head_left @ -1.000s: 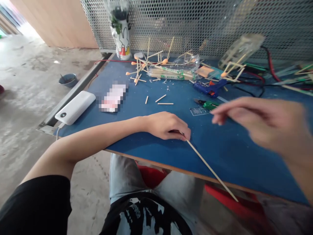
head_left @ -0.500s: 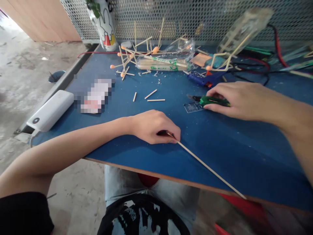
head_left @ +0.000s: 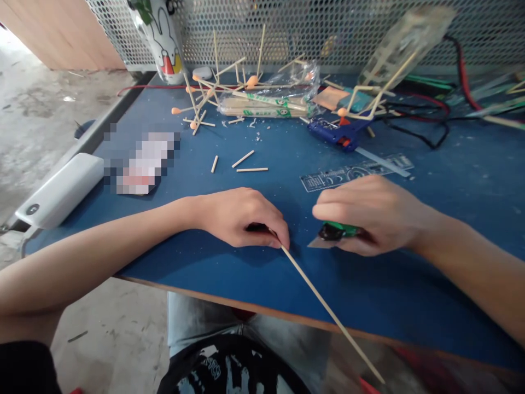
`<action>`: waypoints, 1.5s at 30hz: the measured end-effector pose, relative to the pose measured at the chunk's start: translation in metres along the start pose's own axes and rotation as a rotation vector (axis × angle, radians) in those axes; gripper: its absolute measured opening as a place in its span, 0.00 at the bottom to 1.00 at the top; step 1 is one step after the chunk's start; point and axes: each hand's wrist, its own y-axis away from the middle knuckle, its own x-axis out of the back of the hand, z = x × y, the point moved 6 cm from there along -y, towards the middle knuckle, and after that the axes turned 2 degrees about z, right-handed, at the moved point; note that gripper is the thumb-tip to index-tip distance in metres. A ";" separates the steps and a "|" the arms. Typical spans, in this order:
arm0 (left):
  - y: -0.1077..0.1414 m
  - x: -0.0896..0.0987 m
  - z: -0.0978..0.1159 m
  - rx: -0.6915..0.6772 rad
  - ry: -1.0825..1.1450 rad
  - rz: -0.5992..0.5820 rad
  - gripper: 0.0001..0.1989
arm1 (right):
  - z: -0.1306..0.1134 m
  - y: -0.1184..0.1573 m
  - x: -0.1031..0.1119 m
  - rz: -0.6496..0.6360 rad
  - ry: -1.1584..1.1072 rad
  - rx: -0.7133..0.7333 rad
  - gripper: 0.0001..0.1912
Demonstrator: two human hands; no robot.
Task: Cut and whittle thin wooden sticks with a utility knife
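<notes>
Resting on the blue table, my left hand pinches one end of a thin wooden stick. The stick slants down to the right, past the table's front edge. My right hand is closed around a green utility knife, whose blade points left toward the stick, apart from it. Three short cut stick pieces lie beyond my left hand. A clear ruler with printed shapes lies behind my right hand.
A blue glue gun with a glue stick lies at the back right. Joined stick frames with orange balls and bagged sticks stand along the mesh panel. A white power bank and a pixelated object are at left.
My right hand has lifted the utility knife off the ruler and brought it nearer to the stick, its blade turned downward-left. The stick's far end has swung lower, beyond the edge.
</notes>
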 end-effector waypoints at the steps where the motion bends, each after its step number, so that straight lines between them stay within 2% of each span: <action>1: 0.000 0.001 0.000 0.006 0.011 0.000 0.12 | -0.003 -0.001 -0.003 0.003 0.022 0.025 0.14; 3: -0.001 0.001 0.000 0.016 0.025 -0.003 0.12 | -0.008 0.000 -0.007 0.050 0.060 0.060 0.14; 5: -0.002 0.002 0.000 0.016 0.034 -0.004 0.12 | -0.015 0.002 -0.009 0.084 0.083 0.129 0.10; 8: -0.002 0.003 0.001 0.010 0.035 0.005 0.11 | -0.023 0.005 -0.013 0.053 0.092 0.184 0.09; 14: -0.001 0.003 0.001 0.049 0.030 0.003 0.11 | -0.030 0.004 -0.009 0.066 0.050 0.160 0.15; 20: -0.001 0.001 0.000 0.056 0.014 0.004 0.11 | -0.033 0.006 -0.018 -0.001 0.035 0.074 0.08; 25: 0.000 -0.002 0.001 0.013 -0.013 -0.017 0.11 | -0.035 0.001 -0.018 -0.022 0.102 0.006 0.14; 31: 0.001 -0.005 0.001 0.033 -0.055 -0.055 0.12 | -0.047 -0.005 -0.018 -0.020 0.003 -0.079 0.17; 40: 0.001 -0.005 0.004 -0.008 -0.072 -0.016 0.09 | -0.052 -0.006 -0.018 -0.057 0.101 -0.088 0.18; 45: 0.002 -0.006 0.004 -0.030 -0.090 -0.026 0.09 | -0.055 -0.008 -0.018 -0.078 0.159 -0.074 0.24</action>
